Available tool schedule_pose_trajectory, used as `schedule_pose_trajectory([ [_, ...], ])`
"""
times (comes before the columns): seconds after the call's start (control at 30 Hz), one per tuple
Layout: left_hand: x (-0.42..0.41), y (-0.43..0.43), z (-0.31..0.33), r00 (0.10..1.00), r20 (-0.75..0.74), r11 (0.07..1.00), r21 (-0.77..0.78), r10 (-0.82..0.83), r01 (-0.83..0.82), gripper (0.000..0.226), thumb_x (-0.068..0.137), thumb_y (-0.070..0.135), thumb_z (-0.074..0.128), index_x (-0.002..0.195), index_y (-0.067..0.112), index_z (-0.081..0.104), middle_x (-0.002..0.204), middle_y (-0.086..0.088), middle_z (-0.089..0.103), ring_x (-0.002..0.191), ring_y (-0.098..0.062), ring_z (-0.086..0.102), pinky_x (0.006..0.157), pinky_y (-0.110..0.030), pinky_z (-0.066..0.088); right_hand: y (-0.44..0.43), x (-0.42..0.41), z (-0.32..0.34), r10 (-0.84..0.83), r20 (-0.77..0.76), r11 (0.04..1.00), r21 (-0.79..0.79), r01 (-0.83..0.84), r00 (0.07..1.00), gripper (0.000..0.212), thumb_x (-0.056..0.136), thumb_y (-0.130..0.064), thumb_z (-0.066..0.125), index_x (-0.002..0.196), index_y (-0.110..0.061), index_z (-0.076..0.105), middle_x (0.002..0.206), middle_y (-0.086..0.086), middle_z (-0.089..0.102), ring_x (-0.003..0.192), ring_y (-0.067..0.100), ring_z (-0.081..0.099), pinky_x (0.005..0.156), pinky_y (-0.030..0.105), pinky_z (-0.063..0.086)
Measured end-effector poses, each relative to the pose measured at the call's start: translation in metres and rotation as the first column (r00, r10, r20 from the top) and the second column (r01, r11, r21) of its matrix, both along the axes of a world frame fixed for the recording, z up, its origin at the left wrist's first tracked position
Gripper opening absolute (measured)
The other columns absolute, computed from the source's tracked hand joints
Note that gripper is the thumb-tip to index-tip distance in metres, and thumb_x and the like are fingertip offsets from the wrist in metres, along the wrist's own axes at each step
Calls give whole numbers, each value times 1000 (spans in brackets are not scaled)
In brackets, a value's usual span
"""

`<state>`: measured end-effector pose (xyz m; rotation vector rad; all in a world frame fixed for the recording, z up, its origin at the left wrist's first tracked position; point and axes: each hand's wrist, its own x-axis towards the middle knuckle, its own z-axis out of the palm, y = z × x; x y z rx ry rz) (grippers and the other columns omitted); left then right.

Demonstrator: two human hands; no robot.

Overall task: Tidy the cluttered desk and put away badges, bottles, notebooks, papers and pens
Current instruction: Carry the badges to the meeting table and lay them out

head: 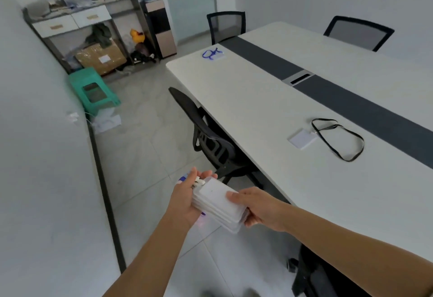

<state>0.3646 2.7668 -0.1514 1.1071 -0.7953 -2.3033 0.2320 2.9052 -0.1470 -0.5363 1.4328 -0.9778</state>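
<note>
A stack of white badge holders (pixel 216 200) hangs over the floor left of the desk, held between both hands. My left hand (pixel 185 199) cups it from below and the left, with blue lanyard bits showing by the fingers. My right hand (pixel 256 205) grips its right end, thumb on top. On the white desk (pixel 246 100) lies a white badge (pixel 302 139) with a black lanyard (pixel 339 137). Near the desk's far left corner rests another badge with a blue lanyard (pixel 212 53).
A black office chair (pixel 210 142) is tucked under the desk's left edge, two more stand at the far side. A green stool (pixel 93 89), a shelf unit with drawers (pixel 77 19) and a water dispenser (pixel 159 25) line the far wall. A dark chair (pixel 311 273) stands close at bottom right.
</note>
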Motion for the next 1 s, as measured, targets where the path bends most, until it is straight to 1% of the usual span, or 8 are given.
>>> schedule_pose_trajectory([
  [0.17,-56,-50,-14,992,51,993,23,-116,115,29,93,35,57,102,7,53,99,-14,66,98,-30,68,83,-44,55,-31,-39,-6,-110,31,994,23,109,993,35,96,-42,56,97,-9,67,72,2,60,57,14,54,51,24,46],
  [0.23,-78,-69,-13,987,62,989,42,-146,143,27,94,33,57,100,6,55,100,-15,69,95,-29,70,85,-44,54,-41,-56,-9,-160,37,987,40,158,986,36,97,-42,56,97,-9,68,70,3,60,57,14,55,50,23,46],
  [0.33,-112,-100,-6,977,49,978,42,-205,203,22,94,29,58,92,7,56,95,-12,71,85,-27,72,78,-42,54,-59,-89,-8,-277,-13,959,60,277,961,36,96,-43,57,94,-9,68,73,7,65,60,16,61,49,24,44],
  [0.5,-174,-160,14,935,23,936,21,-353,353,22,92,30,61,96,9,55,102,-12,73,92,-29,72,84,-45,53,-82,-158,-15,-578,-107,789,178,588,809,34,96,-36,60,106,-5,65,80,10,71,64,20,64,50,24,41],
  [0.57,-196,-176,19,907,21,907,16,-421,421,23,92,32,62,95,10,54,104,-11,73,97,-29,71,92,-48,51,-84,-179,-22,-662,-129,710,209,673,738,30,95,-32,62,105,-5,66,81,10,71,64,20,65,51,24,42],
  [0.67,-223,-185,16,873,40,874,26,-486,485,25,93,37,60,94,12,54,105,-9,73,100,-29,70,93,-47,51,-79,-204,-37,-763,-150,585,253,771,628,22,93,-25,65,101,-6,67,81,11,72,65,21,65,51,23,43],
  [0.87,-268,-190,-6,825,74,827,95,-561,554,25,94,34,58,94,10,52,105,-11,72,95,-30,71,83,-44,53,-74,-260,-76,-775,-343,448,296,844,531,15,90,-17,67,98,-5,65,82,10,67,66,20,63,56,26,47],
  [1.0,-293,-199,-19,835,144,846,128,-532,517,21,94,30,58,91,10,54,101,-10,72,88,-28,73,73,-40,54,-71,-311,-113,-702,-530,362,310,879,476,35,86,-24,71,111,-2,61,82,9,60,67,24,59,60,31,50],
])
